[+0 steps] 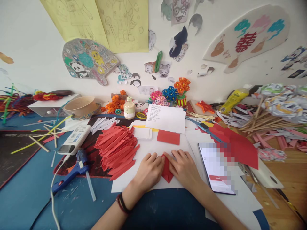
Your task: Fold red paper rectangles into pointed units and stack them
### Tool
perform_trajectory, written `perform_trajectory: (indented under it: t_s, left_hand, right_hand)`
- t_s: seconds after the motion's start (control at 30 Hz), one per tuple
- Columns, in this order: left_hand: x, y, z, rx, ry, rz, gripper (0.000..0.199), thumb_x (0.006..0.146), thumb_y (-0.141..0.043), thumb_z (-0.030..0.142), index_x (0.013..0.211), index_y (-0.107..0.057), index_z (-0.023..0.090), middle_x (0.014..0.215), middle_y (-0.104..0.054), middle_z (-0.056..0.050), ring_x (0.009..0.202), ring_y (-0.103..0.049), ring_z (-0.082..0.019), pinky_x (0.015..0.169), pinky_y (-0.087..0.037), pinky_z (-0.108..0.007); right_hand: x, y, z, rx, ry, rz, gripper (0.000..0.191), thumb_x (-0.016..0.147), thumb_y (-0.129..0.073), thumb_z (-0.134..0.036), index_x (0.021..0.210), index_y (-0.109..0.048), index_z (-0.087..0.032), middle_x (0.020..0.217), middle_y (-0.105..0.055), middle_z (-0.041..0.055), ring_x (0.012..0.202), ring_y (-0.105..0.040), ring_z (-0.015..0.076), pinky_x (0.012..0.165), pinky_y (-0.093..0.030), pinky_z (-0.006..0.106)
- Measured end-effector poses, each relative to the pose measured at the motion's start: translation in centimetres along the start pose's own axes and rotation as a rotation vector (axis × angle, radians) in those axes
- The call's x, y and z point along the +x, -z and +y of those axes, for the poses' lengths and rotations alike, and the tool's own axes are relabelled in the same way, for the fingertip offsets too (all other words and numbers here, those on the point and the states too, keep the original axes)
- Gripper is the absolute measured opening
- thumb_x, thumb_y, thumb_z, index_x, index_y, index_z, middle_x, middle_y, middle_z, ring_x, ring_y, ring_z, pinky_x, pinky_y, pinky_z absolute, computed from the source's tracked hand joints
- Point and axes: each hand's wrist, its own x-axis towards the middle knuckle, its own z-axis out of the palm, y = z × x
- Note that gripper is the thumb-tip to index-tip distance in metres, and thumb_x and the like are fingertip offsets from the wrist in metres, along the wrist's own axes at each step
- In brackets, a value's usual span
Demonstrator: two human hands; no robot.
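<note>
Between my hands a small folded red paper [168,174] lies on white sheets, its lower end coming to a point. My left hand [151,169] has its fingers curled in and pressed on the paper's left edge. From the other side my right hand [183,166] rests on the right edge, index finger stretched to the top and the other fingers bent. Just beyond them lies a flat red paper rectangle [168,137], with a stack of white slips [142,133] to its left. A large pile of folded red paper pieces [116,147] sits left of my left hand.
A blue glue gun [74,172] and a white power bank [76,140] with a cable lie at left. The phone [216,169] is right of my hands, near red sheets [240,143]. A handwritten note [165,118], a bottle [129,108] and craft flowers [170,94] stand behind.
</note>
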Motion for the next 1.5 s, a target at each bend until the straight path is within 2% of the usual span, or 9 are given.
perform_trajectory:
  t_s: [0.07,0.3,0.5,0.67,1.1,1.4,1.5]
  left_hand:
    - [0.0,-0.1,0.0,-0.019,-0.013,-0.032,0.025,0.094,-0.042,0.014,0.115,-0.055,0.012,0.081,-0.056,-0.006,0.076,-0.046,-0.021,0.066,-0.033,-0.036]
    - [0.2,0.0,0.4,-0.016,0.067,-0.051,0.025,0.094,-0.041,0.016,0.114,-0.055,0.015,0.083,-0.057,-0.005,0.077,-0.047,-0.021,0.066,-0.031,-0.038]
    - [0.1,-0.2,0.5,-0.022,0.083,-0.064,0.025,0.092,-0.043,0.015,0.115,-0.055,0.015,0.083,-0.058,-0.005,0.079,-0.047,-0.021,0.068,-0.031,-0.039]
    - [0.1,-0.1,0.5,-0.032,0.079,-0.052,0.028,0.093,-0.041,0.015,0.118,-0.054,0.015,0.083,-0.059,-0.005,0.081,-0.048,-0.022,0.071,-0.032,-0.04]
    - [0.0,-0.2,0.5,-0.027,0.084,-0.053,0.027,0.092,-0.043,0.015,0.116,-0.055,0.015,0.081,-0.059,-0.007,0.08,-0.049,-0.023,0.069,-0.031,-0.04]
    - [0.0,-0.1,0.4,-0.024,0.063,-0.033,0.026,0.094,-0.041,0.015,0.115,-0.057,0.015,0.08,-0.06,-0.007,0.08,-0.049,-0.023,0.068,-0.032,-0.039]
    - [0.1,0.2,0.2,-0.065,0.058,-0.035,0.025,0.095,-0.041,0.016,0.113,-0.059,0.017,0.079,-0.06,-0.007,0.08,-0.049,-0.022,0.07,-0.032,-0.038]
  right_hand:
    - [0.0,0.0,0.1,0.015,-0.011,-0.005,0.039,0.089,-0.049,-0.015,0.125,-0.06,-0.024,0.099,-0.062,0.0074,0.089,-0.051,0.0234,0.077,-0.037,0.037]
    - [0.0,0.1,0.2,0.01,-0.033,-0.015,0.039,0.089,-0.051,-0.016,0.126,-0.06,-0.027,0.1,-0.062,0.007,0.091,-0.052,0.0234,0.078,-0.038,0.037]
    - [0.0,0.6,-0.3,-0.129,-0.003,0.022,0.037,0.086,-0.053,-0.016,0.121,-0.063,-0.026,0.113,-0.062,0.0074,0.096,-0.053,0.0256,0.084,-0.037,0.04]
    - [0.0,0.9,-0.6,-0.196,0.026,0.023,0.036,0.086,-0.053,-0.016,0.12,-0.063,-0.025,0.114,-0.063,0.007,0.101,-0.052,0.0275,0.086,-0.036,0.042]
    - [-0.5,1.4,-0.3,-0.174,0.05,0.015,0.037,0.085,-0.051,-0.012,0.118,-0.063,-0.021,0.107,-0.064,0.0084,0.103,-0.055,0.0281,0.085,-0.04,0.042]
    - [-2.4,1.7,0.0,-0.174,0.061,0.025,0.036,0.086,-0.048,-0.012,0.117,-0.065,-0.019,0.104,-0.065,0.0095,0.102,-0.055,0.0284,0.084,-0.042,0.041]
    - [-3.0,2.1,0.4,-0.082,0.025,0.004,0.037,0.087,-0.046,-0.011,0.118,-0.064,-0.02,0.103,-0.064,0.0089,0.101,-0.056,0.0273,0.082,-0.045,0.04]
